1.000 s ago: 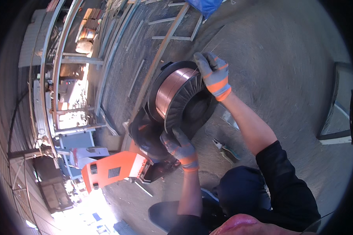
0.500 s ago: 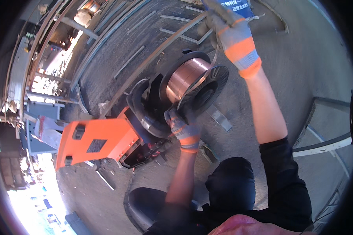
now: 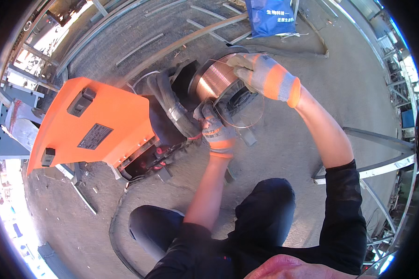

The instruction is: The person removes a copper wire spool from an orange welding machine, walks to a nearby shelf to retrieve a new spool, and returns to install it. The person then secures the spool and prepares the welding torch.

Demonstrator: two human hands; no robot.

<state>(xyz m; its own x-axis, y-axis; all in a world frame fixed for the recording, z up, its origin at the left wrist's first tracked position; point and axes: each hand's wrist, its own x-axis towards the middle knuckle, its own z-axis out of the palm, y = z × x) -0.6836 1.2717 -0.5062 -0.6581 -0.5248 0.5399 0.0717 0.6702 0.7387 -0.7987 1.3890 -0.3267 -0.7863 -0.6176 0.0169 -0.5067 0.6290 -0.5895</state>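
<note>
Now, your left hand: the left hand (image 3: 217, 131), in a grey-and-orange knit glove, sits at the near edge of the spool; its fingers bend around the flange and hold it.
Your right hand: the right hand (image 3: 271, 77), gloved to match, lies over the right side of the spool, its fingers close together and pointing left; you cannot tell from this view whether they pinch the wire.
Spool: the round spool of shiny copper-coloured wire with black flanges (image 3: 213, 84) is between your two hands, tilted, ahead of your knees.
Loose wire: a thin copper-coloured loop (image 3: 264, 108) curves out on the near right side of the spool, between your hands.
Left of the spool: a thick bundle of black hose (image 3: 165, 93), just beside it.
Farther left: a bright orange bent metal panel (image 3: 118, 107) with black fittings, apart from your hands.
Far side: a blue printed bag (image 3: 271, 29) and a long narrow bar (image 3: 181, 43) lie on the grey floor (image 3: 293, 139).
Right side: a pale angled metal frame (image 3: 386, 166), well apart from the spool.
Near side: your two dark-trousered knees (image 3: 265, 209), bent.
</note>
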